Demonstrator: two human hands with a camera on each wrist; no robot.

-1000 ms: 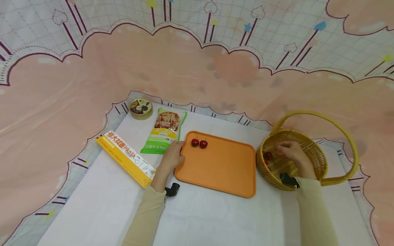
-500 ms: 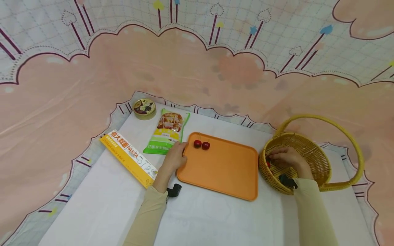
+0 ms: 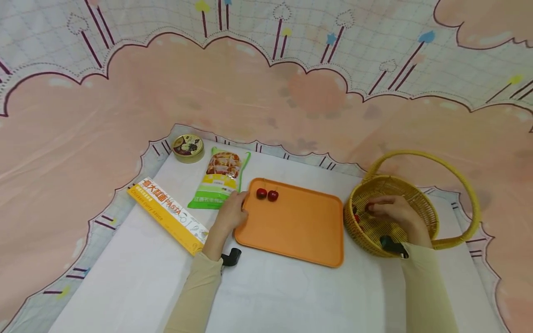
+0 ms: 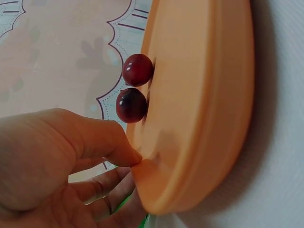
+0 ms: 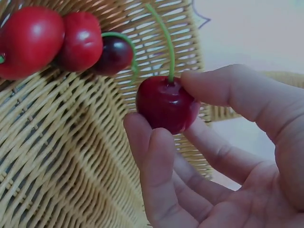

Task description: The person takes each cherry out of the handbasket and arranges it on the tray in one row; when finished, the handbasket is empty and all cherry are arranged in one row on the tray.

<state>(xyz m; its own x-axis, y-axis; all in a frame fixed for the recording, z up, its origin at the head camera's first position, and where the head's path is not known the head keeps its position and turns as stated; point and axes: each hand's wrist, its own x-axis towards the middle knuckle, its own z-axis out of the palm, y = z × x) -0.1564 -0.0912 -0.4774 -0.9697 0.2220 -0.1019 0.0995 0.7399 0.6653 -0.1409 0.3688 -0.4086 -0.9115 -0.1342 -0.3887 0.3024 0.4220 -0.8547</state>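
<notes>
In the right wrist view my right hand (image 3: pixel 395 212) pinches a dark red cherry (image 5: pixel 166 103) between thumb and fingertips, its green stem pointing up. The hand is inside the yellow wicker basket (image 3: pixel 420 196). Several other red fruits lie in that basket, among them a bright red one (image 5: pixel 32 42) and a small dark cherry (image 5: pixel 115 54). My left hand (image 3: pixel 230 213) grips the left edge of the orange tray (image 3: pixel 300 222), its thumb on the rim and the other fingers along the outside. Two cherries (image 3: pixel 272 196) sit side by side in the tray's far left corner.
Left of the tray lie a green and yellow food bag (image 3: pixel 220 178) and a long yellow pasta box (image 3: pixel 168 215). A round gold tin (image 3: pixel 188 148) stands at the back left. The basket's tall handle (image 3: pixel 462 185) arches over its right side. A patterned cloth backdrop (image 3: pixel 233 92) rises behind.
My right hand reached down to the fruits at the basket's left side, then drew back a little to the right with a cherry in its fingers. The left hand stays at the tray.
</notes>
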